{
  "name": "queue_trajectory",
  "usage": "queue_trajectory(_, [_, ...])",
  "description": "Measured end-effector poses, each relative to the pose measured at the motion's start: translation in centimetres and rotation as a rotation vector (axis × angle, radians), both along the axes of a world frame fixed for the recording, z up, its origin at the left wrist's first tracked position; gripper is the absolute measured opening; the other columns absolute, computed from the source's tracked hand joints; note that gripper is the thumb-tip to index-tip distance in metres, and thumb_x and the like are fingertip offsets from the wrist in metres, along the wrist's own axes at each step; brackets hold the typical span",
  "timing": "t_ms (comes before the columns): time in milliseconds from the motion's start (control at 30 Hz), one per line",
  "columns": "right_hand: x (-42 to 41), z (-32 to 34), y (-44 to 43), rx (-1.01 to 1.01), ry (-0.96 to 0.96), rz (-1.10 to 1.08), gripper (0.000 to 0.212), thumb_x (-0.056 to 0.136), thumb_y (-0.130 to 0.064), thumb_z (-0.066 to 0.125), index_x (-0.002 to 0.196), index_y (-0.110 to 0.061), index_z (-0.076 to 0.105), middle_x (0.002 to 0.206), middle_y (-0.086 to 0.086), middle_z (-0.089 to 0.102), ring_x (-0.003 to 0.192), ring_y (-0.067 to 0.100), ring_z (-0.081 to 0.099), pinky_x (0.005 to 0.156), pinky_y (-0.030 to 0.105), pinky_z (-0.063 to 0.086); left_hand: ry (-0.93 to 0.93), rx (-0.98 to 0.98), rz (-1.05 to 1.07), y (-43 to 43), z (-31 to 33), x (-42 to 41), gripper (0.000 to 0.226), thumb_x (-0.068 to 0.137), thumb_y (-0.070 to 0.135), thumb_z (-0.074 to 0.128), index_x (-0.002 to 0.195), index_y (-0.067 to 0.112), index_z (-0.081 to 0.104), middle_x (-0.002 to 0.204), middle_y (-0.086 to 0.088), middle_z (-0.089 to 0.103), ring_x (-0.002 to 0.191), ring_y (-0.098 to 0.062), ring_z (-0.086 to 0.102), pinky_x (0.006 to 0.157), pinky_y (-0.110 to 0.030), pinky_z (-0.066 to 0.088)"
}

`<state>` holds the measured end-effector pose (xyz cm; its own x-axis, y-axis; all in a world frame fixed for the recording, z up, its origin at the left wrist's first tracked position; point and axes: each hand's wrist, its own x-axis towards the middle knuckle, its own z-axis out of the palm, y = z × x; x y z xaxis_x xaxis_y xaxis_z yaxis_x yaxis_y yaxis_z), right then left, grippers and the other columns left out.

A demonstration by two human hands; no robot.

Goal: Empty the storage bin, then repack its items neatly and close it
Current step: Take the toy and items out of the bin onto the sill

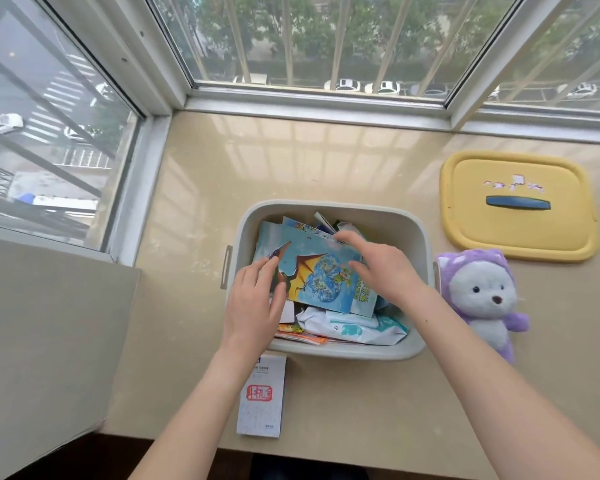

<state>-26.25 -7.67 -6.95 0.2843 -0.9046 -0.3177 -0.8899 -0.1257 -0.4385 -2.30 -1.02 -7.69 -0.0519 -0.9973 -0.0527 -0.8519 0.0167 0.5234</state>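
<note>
You're reaching both open hands, left hand [255, 299] & right hand [383, 268], onto the dinosaur book [312, 275] lying on top inside the storage bin [414, 237], not gripping yet, so it may slip back if you're lifting w/ flat fingers.

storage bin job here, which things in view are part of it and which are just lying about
Part of the job:
- storage bin, open
- yellow lid, off, right of the bin
- dinosaur book, under both hands
- wipes packet, in the bin
- plush toy and white booklet, outside the bin
- left hand, right hand

Just there:
- window frame
</note>
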Motion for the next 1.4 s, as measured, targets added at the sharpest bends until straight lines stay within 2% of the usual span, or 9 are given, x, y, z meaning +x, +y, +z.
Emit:
queue_trajectory(267, [0.0,0.8,0.8,-0.034,-0.112,-0.183,0.052,0.095,-0.012,0.051,0.138,-0.041,0.043,0.047,-0.004,0.039,0.044,0.013,0.040,0.052,0.033,0.039,0.001,0.029,-0.005,0.9,0.2,0.0,0.036,0.097,0.019,0.055,0.131,0.010,0.055,0.126,-0.006,0.059,0.117,-0.020,0.048,0.098,-0.030,0.041])
queue_trajectory(500, [-1.4,3.1,2.3,-0.109,-0.136,-0.210,0.050,0.095,-0.009,0.049,0.135,-0.039,0.048,0.049,-0.009,0.040,0.047,0.012,0.039,0.054,0.033,0.036,0.005,0.027,-0.040,1.1,1.3,0.1,0.045,0.095,0.032,0.038,0.128,0.008,0.057,0.121,-0.007,0.062,0.113,-0.023,0.051,0.095,-0.036,0.045])
queue_trajectory(600, [-2.4,3.7,3.0,-0.114,-0.163,-0.256,0.040,0.096,-0.008,0.048,0.125,-0.031,0.061,0.086,-0.011,0.070,0.077,0.020,0.062,0.067,0.032,0.044,0.008,0.023,-0.039,1.2,2.0,0.0,0.036,0.097,0.023,0.048,0.128,0.007,0.058,0.121,-0.008,0.062,0.113,-0.025,0.052,0.095,-0.038,0.046])
queue_trajectory(667, [-3.0,3.9,3.6,-0.147,-0.184,-0.308,0.035,0.096,-0.008,0.049,0.122,-0.024,0.066,0.113,-0.003,0.072,0.102,0.023,0.065,0.080,0.036,0.051,0.013,0.022,-0.048,1.4,2.3,-0.1,0.033,0.096,0.016,0.055,0.128,0.007,0.058,0.123,-0.008,0.061,0.115,-0.025,0.051,0.096,-0.038,0.045])
queue_trajectory(800, [-4.2,4.5,5.1,-0.251,-0.266,-0.394,0.033,0.096,-0.005,0.051,0.120,-0.018,0.068,0.115,-0.001,0.071,0.105,0.017,0.065,0.086,0.033,0.052,0.020,0.057,-0.094,1.4,2.4,-0.8,0.034,0.096,0.016,0.056,0.129,0.009,0.057,0.126,-0.006,0.060,0.119,-0.023,0.050,0.098,-0.034,0.042])
queue_trajectory(900, [-4.8,4.5,6.0,-0.324,-0.375,-0.497,0.031,0.096,-0.004,0.053,0.118,-0.018,0.069,0.113,-0.012,0.067,0.106,0.005,0.061,0.087,0.018,0.047,0.057,0.136,-0.138,1.2,1.8,-1.4,0.037,0.095,0.017,0.057,0.132,0.012,0.055,0.131,-0.004,0.057,0.123,-0.022,0.047,0.100,-0.028,0.037])
queue_trajectory(1000, [-5.3,4.1,6.3,-0.364,-0.480,-0.625,0.029,0.096,-0.005,0.054,0.116,-0.018,0.070,0.112,-0.014,0.066,0.106,0.001,0.062,0.090,0.017,0.048,0.126,0.272,-0.145,0.6,0.6,-2.2,0.041,0.093,0.019,0.061,0.134,0.014,0.053,0.132,-0.003,0.054,0.125,-0.019,0.046,0.099,-0.022,0.032])
queue_trajectory(1133, [-5.7,3.1,6.0,-0.384,-0.521,-0.731,0.030,0.094,-0.004,0.055,0.115,-0.018,0.071,0.109,-0.009,0.069,0.102,0.002,0.063,0.085,0.011,0.047,0.145,0.512,-0.126,-0.5,-1.2,-3.6,0.044,0.093,0.032,0.061,0.135,0.021,0.050,0.131,-0.003,0.053,0.118,-0.019,0.050,0.097,-0.029,0.038])
queue_trajectory(1400, [-5.6,2.1,5.4,-0.346,-0.591,-0.810,0.031,0.094,-0.003,0.055,0.114,-0.021,0.070,0.110,-0.008,0.069,0.105,-0.003,0.061,0.087,0.008,0.044,-0.083,0.821,-0.391,-2.7,-3.1,-5.6,0.078,0.084,0.060,0.062,0.149,0.032,0.030,0.141,-0.009,0.049,0.126,-0.027,0.048,0.099,-0.034,0.039])
